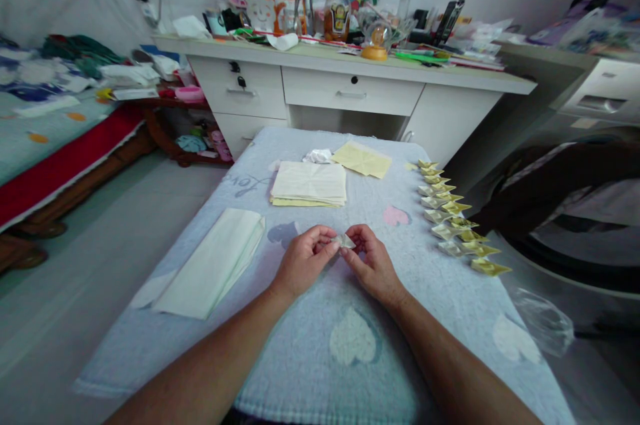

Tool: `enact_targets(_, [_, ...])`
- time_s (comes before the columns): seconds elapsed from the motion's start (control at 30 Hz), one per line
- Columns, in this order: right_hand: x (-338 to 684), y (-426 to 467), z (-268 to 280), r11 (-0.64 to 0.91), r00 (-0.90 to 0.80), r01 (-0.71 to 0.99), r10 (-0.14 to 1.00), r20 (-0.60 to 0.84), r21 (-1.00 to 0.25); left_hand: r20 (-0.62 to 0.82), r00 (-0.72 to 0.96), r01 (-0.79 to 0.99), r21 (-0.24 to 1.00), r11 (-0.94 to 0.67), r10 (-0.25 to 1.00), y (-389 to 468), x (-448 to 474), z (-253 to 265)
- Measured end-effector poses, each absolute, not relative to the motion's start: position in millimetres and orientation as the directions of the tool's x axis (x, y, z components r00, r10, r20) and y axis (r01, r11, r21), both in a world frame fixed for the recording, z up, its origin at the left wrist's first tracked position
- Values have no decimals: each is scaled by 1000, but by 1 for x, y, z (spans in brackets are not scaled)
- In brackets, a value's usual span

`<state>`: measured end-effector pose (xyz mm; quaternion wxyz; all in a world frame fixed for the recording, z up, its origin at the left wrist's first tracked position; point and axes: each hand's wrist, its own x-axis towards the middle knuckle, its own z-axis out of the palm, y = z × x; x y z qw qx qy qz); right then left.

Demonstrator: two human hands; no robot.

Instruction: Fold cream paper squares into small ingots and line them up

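- Right in the middle, the left hand (pixel 306 259) and right hand (pixel 373 263) meet, thumbs and forefingers pinched narrow on one small folded paper (pixel 344 241), just above the surface (pixel 280 351).
- A grip from both sides, probably to keep the folds pressed and steady; fingertips cover its edges, so its full shape can't be made out.
- The other fingers curl in, partly hidden behind the thumbs, and the forearms run off the bottom edge.
- Just beyond the hands sits a paper stack (pixel 309 183), white over yellow, apparently squared up within easy reach; how many sheets, there's no telling.
- Behind it, crumpled white paper (pixel 318 156) and, beside that, yellow sheets (pixel 363 159), creased and lying flat.
- Over to the left, a long folded paper (pixel 210 265) lies aslant, likely out of the way.
- Along the right edge, folded paper boats (pixel 457 207) line up in two rows, perhaps so none gets crushed; they overlap, and the far ones blur.
- Farther right, a washing machine (pixel 603 95), cut off by the frame, its door half masked by dark cloth (pixel 545 178).
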<state>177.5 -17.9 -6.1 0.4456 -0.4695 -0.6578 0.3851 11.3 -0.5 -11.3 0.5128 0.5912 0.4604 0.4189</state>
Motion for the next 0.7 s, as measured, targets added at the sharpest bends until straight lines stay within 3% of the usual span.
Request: enact_targets(0.7, [184,-17,-15,205,-99,197,977,189,-959,0,245,41,999,-11,970,1,11,-12])
